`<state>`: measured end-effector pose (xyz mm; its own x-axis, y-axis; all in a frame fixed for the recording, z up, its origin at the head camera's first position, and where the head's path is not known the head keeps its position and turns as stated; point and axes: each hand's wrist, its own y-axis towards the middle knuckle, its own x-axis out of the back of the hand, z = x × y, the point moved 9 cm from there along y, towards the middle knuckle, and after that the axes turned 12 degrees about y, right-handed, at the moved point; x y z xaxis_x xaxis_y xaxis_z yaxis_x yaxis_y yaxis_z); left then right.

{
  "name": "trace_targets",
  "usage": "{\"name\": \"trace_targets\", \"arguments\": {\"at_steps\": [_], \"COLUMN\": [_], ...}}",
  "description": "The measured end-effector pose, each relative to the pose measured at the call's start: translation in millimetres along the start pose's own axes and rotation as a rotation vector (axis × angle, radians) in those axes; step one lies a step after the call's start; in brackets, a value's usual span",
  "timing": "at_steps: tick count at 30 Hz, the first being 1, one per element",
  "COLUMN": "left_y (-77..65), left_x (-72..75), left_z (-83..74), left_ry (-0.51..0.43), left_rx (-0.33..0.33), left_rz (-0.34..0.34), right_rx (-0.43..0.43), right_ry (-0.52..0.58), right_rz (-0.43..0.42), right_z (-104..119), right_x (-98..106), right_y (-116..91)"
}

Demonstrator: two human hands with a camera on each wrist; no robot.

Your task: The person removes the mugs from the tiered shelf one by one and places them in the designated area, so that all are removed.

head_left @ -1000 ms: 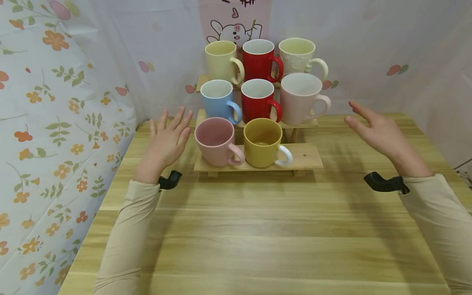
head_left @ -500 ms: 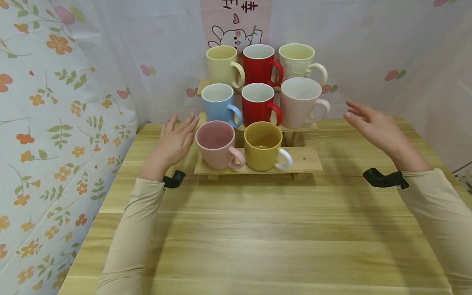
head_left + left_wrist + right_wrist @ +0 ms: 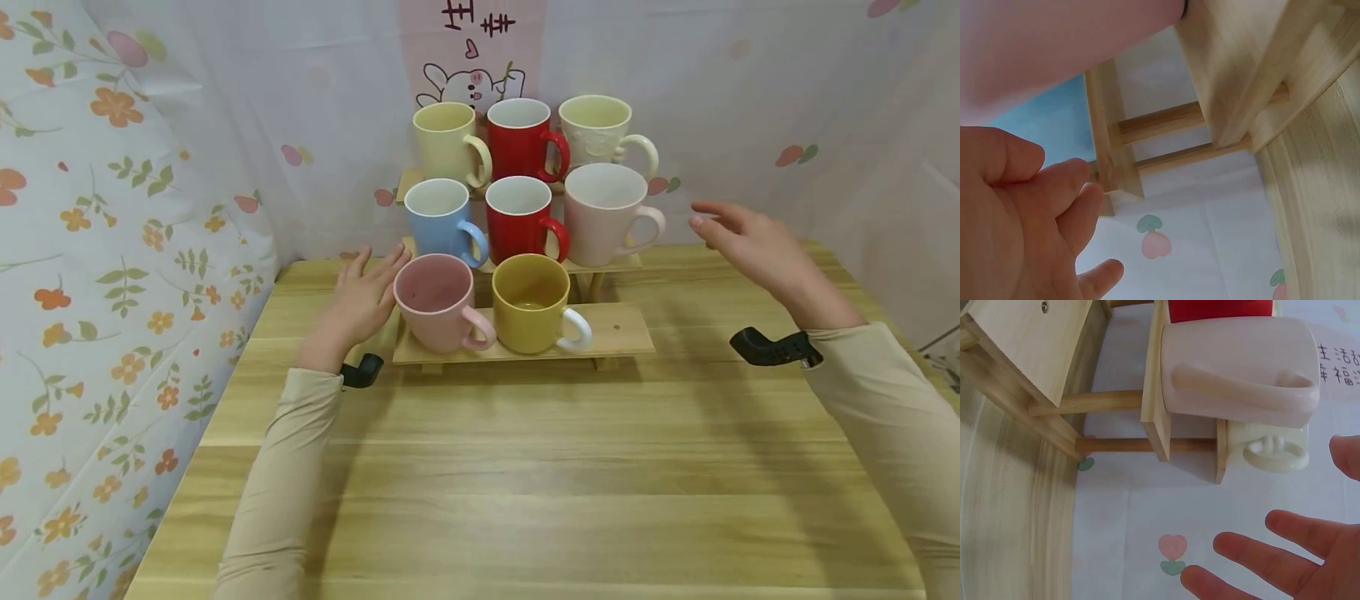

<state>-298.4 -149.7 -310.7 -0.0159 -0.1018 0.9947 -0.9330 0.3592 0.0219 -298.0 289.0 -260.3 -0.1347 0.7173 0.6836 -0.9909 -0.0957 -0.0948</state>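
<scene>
My left hand (image 3: 358, 304) reaches up beside the left side of the dusty-pink mug (image 3: 433, 308), fingers extended and holding nothing. Whether its fingertips touch that mug cannot be made out. In the left wrist view the hand (image 3: 1029, 212) lies just below the pink mug (image 3: 1054, 50), with the blue mug (image 3: 1050, 119) behind. On the right, my right hand (image 3: 765, 258) hovers apart from the pale pink mug (image 3: 603, 217), fingers spread loosely. The right wrist view has this pale pink mug (image 3: 1235, 356) standing above the spread fingers (image 3: 1260, 559). A mustard mug (image 3: 528, 308) with a white handle stands beside the dusty-pink one.
A three-step wooden stand (image 3: 622, 333) carries the mugs. Red mugs (image 3: 516, 225) stand in its middle and upper rows. Two cream mugs, one embossed (image 3: 592, 133), flank the upper red one. Behind hangs a patterned cloth (image 3: 322, 83); the wooden table (image 3: 525, 467) lies in front.
My left hand has moved right and closer to the dusty-pink mug. My right hand has shifted slightly left, its fingers drawing closer together. The head view has tilted up a little.
</scene>
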Motion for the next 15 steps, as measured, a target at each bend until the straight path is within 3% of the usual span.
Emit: {"name": "trace_targets", "arguments": {"at_steps": [15], "left_y": [3.6], "left_x": [-10.3], "left_z": [1.5], "left_ry": [-0.014], "left_rx": [0.012], "left_rz": [-0.017], "right_rx": [0.016], "right_ry": [0.039], "right_rz": [0.026], "right_z": [12.7], "right_x": [0.8], "right_y": [12.4]}}
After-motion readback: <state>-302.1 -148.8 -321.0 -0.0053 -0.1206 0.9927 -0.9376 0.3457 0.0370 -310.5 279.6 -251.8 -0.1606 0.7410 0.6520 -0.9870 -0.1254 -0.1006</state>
